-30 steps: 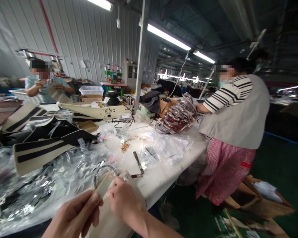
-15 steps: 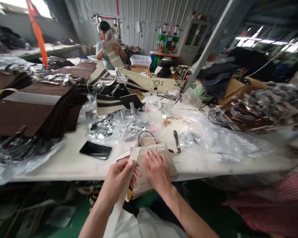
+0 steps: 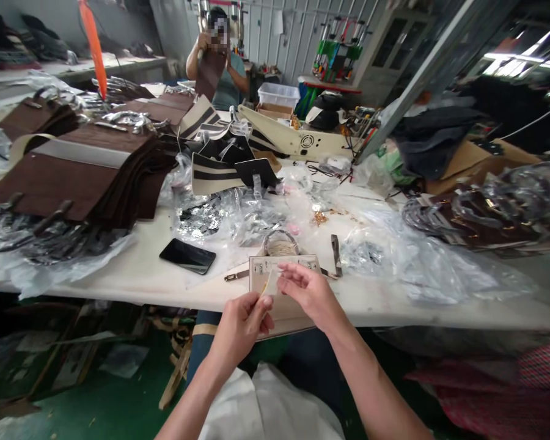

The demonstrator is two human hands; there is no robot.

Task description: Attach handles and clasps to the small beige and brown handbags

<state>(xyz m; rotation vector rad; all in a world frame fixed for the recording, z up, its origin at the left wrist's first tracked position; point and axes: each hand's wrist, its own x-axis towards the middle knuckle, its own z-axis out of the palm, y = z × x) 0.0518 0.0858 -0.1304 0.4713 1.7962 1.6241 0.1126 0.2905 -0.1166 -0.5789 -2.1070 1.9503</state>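
Both hands lifted: left hand (image 3: 241, 321) and right hand (image 3: 305, 290) pinch cream strap (image 3: 266, 283) above panel (image 3: 261, 267)

White counter (image 3: 137, 278), black phone (image 3: 187, 255) near its front edge, cream panel (image 3: 282, 269) at that edge, brown fabric stacks (image 3: 68, 177) left, clear plastic bags (image 3: 421, 269) right

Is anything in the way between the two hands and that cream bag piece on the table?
Nothing visible. The left hand and right hand are already on the cream bag piece, pinching a thin strip between them. The black phone lies off to the side.
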